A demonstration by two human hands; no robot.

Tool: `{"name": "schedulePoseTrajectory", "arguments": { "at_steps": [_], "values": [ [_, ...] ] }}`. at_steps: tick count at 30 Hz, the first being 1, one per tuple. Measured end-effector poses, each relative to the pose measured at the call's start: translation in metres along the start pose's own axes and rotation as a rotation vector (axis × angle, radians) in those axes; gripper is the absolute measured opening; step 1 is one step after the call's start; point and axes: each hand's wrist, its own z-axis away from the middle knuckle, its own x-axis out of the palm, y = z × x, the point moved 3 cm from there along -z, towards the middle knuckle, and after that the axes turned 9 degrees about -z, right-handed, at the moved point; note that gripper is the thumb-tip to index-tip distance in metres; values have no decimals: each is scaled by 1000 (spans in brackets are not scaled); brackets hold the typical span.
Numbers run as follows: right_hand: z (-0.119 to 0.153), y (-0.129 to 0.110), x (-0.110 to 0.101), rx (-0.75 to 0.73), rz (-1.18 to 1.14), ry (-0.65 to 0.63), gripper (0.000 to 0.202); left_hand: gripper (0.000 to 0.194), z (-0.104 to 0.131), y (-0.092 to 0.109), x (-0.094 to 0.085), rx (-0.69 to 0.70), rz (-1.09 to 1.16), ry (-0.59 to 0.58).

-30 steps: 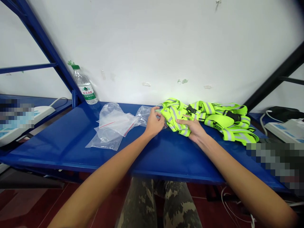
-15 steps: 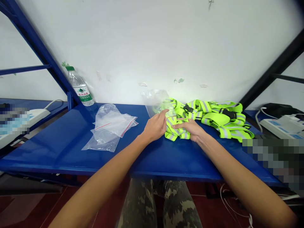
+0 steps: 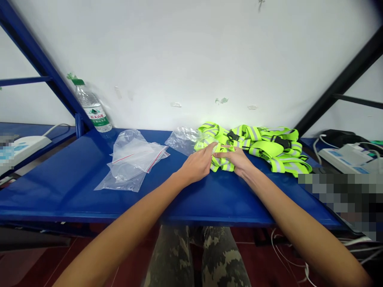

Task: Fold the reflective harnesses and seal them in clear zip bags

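A folded bundle of fluorescent yellow-green reflective straps (image 3: 223, 164) with silver stripes is between my two hands, close above the blue tabletop. My left hand (image 3: 199, 162) is closed on its left side, fingertips partly hidden. From the right, my right hand (image 3: 238, 160) grips the same bundle, thumb stretched across it. A clear plastic bag (image 3: 182, 139) lies crumpled just beyond my left hand; whether that hand also pinches its edge cannot be made out. More reflective straps (image 3: 260, 149) with black buckles are heaped behind and right of my right hand.
Flat zip bags (image 3: 131, 159) with red seal lines lie in a pile on the left of the blue table (image 3: 72, 195). A water bottle (image 3: 95, 109) leans at the back left by the blue frame. Power strips (image 3: 344, 157) and cables flank the table.
The clear bag, raised and spread beside the bundle before, has sunk and crumpled toward the left. My left hand has closed further over the straps, and the bundle looks more compact.
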Motion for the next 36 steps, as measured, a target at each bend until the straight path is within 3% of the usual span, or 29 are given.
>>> {"name": "schedulePoseTrajectory", "arguments": {
  "at_steps": [5,11,18,24,30,32,36],
  "values": [
    [0,2,2,36,-144,20,51,50,0,3,6,68,7,8],
    [2,6,5,37,-243,134,36,51,0,11,10,147,-43,48],
    [0,4,8,110,-379,62,31,50,-2,9,5,44,-227,59],
    [1,3,8,-46,-373,182,36,53,-1,9,9,101,-91,52],
    [3,14,10,-233,-112,248,37,52,1,17,10,113,-40,123],
    [4,15,12,-221,-83,180,34,51,1,16,10,93,-46,125],
    [9,8,24,-52,-212,-196,34,53,0,6,8,22,-25,145]
  ]
}}
